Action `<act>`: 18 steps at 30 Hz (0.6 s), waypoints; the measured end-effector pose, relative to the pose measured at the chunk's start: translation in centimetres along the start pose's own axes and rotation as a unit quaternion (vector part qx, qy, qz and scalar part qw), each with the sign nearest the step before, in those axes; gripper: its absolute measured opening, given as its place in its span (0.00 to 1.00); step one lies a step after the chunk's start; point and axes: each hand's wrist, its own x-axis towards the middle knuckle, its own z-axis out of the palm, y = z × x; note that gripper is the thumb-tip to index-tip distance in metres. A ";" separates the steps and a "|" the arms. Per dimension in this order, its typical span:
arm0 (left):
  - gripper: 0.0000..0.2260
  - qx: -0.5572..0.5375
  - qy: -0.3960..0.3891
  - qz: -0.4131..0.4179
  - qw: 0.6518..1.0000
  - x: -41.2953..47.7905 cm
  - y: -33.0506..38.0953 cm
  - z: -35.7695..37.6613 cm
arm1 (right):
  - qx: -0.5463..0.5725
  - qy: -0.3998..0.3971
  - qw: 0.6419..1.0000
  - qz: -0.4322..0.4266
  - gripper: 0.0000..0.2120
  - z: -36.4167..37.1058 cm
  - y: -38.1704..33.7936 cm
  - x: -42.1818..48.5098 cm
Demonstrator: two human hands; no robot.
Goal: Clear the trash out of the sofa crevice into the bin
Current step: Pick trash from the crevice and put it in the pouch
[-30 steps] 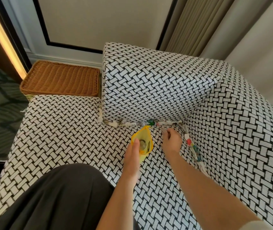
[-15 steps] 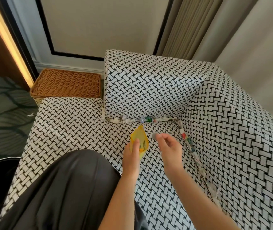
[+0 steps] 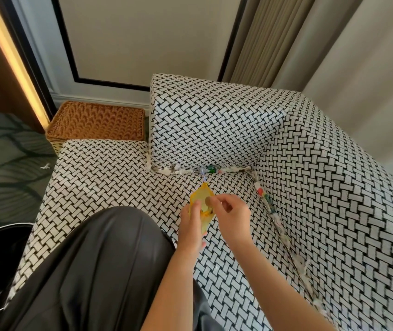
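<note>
**A:** What's nearest?

**B:** A knee in dark grey trousers (image 3: 95, 271), resting on the seat of the sofa covered in black-and-white basket-weave fabric (image 3: 109, 177). Low on the left, beside the seat's front corner, a round black bin (image 3: 2, 235) stands on the floor.

**A:** And the hands?

**B:** Both are over the seat, just past the knee. The left hand (image 3: 189, 229) grips a small yellow plastic pouch (image 3: 202, 197), with the thumb on its front and its mouth held open upward. The right hand (image 3: 235, 217) has its fingers curled. Its thumb and forefinger pinch a small dull greyish bit (image 3: 207, 200) right at the pouch's mouth. The bit is too small to tell what it is.

**A:** Where's the trash?

**B:** It's wedged in the crevice. Crumpled white paper scraps (image 3: 284, 237) line the seam between the seat and the right upright cushion. A red-and-white wrapper (image 3: 260, 191) sits among them near the corner. The far seam, under the other upright cushion, holds more white scraps and a green wrapper (image 3: 211, 168).

**A:** And beyond that?

**B:** A brown woven wicker box (image 3: 95, 123) sits against the sofa's far left end. One white shred (image 3: 45, 166) lies on the dark patterned carpet (image 3: 4, 149). Beige pleated curtains (image 3: 262, 48) hang behind the sofa's corner.
</note>
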 end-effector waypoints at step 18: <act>0.27 0.088 0.049 0.075 0.992 1.9 -0.6 0.5 | 0.020 0.038 0.992 0.118 0.11 -0.2 5.3 2.8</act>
